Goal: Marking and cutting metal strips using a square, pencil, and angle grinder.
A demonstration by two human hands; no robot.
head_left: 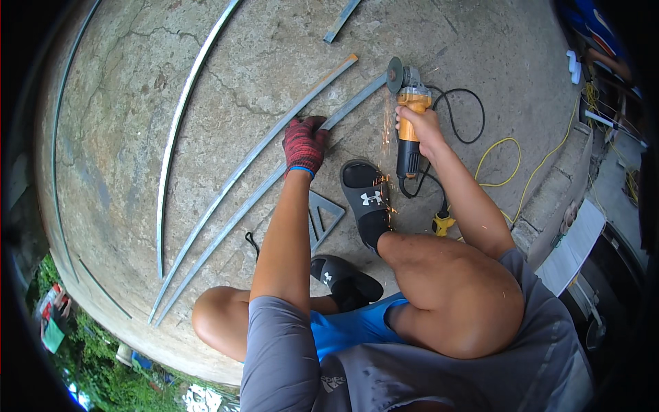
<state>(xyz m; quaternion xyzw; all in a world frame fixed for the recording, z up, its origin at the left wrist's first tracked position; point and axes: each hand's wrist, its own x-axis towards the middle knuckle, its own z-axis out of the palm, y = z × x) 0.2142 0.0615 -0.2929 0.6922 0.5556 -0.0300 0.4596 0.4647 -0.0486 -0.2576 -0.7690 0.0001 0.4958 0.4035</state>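
Gloved left hand [304, 143] presses the metal strip [274, 177] flat on the concrete floor [137, 103] to steady it, while right hand [420, 123], grip closed around the angle grinder [407, 117], cuts its end, sparks flying.

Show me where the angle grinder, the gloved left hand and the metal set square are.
angle grinder [408, 123]: head view, on its yellow body.
left hand [304, 143]: head view, on the back of the red glove.
metal set square [331, 208]: head view, on its right arm.
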